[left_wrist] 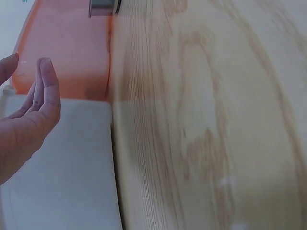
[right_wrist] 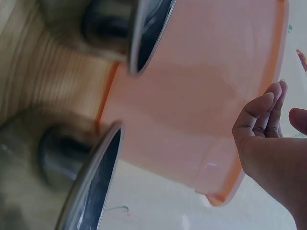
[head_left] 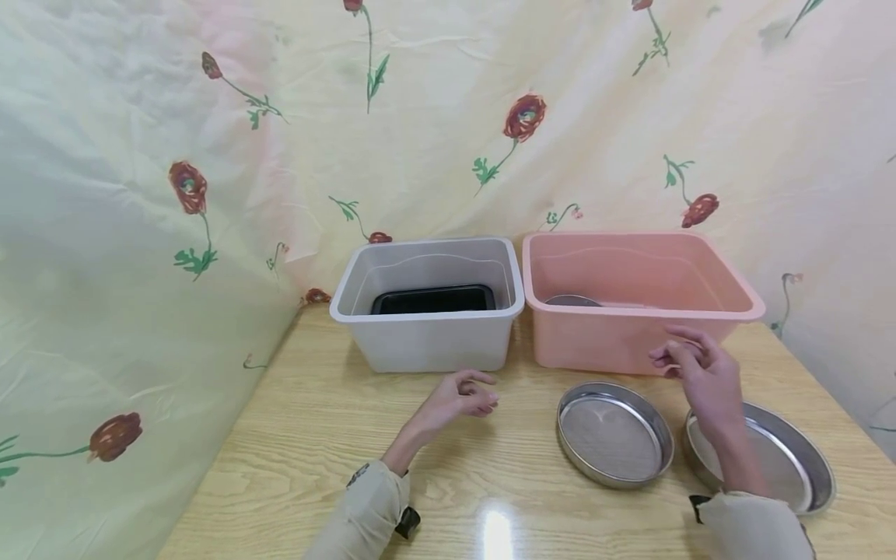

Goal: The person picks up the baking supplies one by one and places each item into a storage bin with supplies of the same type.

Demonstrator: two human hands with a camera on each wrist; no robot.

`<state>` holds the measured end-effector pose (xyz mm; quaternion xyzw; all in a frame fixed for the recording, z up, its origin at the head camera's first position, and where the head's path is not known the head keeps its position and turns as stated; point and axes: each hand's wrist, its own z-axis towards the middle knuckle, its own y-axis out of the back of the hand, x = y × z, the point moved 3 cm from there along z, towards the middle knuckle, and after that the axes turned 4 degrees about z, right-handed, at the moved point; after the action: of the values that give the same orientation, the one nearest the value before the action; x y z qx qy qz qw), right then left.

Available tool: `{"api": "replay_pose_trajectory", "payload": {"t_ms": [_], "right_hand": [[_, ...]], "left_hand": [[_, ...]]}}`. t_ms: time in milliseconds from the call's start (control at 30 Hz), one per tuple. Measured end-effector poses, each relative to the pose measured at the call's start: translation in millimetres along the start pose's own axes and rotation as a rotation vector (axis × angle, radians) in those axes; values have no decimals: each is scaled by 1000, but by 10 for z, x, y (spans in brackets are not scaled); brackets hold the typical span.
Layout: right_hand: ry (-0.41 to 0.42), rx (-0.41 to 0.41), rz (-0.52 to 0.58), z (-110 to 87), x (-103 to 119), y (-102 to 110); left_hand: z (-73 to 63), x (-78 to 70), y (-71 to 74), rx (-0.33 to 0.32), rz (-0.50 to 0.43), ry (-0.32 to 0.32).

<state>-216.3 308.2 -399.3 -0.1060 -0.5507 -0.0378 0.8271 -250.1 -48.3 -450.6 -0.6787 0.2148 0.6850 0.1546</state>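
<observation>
My left hand hovers over the wooden table in front of the grey bin, its fingers loosely bent and holding nothing. The right hand is raised before the pink bin, likewise with nothing in its relaxed fingers. Below and left of that hand lies a round metal pan. A second round metal pan sits under the right forearm, which hides part of it. In the right wrist view, the pink bin stands beyond the right hand.
Inside the grey bin is a black rectangular tray. The pink bin contains a partly hidden round grey item. Both bins stand side by side at the back of the table, against a flowered cloth.
</observation>
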Motion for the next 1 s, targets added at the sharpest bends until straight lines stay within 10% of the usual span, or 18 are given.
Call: {"api": "replay_pose_trajectory", "payload": {"t_ms": [733, 1000], "right_hand": [[-22, -106, -171, -46, 30, 561], [-18, -92, -65, -41, 66, 684]], "left_hand": [[132, -10, -311, 29, 11, -34], [162, 8, -412, 29, -13, -24]]}}
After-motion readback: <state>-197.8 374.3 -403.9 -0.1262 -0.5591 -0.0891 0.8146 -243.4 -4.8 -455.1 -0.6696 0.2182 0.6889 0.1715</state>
